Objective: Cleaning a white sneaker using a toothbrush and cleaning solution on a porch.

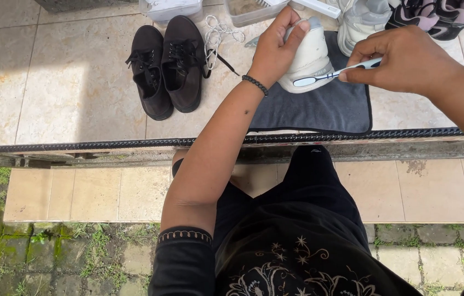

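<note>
Tiled ledge [56,82] carries everything, largest first: dark grey cloth [325,107] spread flat near its front edge, pair of black lace-up shoes [166,66] well left of it, more sneakers [407,16] and clear plastic tubs [204,8] along the back, loose white laces [218,33] beside the black pair. White sneaker [311,57] stands on the cloth, sole end toward the person, long axis running away from them. Left hand [276,49] is clamped over the sneaker from its left side, fingers curled over the top, beaded bracelet [255,84] on the wrist. Right hand [407,60] pinches a toothbrush [333,74] by the handle, fingers closed on it. Brush long axis lies roughly left-right, slightly tilted; head points left and sits against the sneaker's lower edge. Sneaker lies left of the right hand's grip, directly under the left hand, so the left is the nearer one.
</note>
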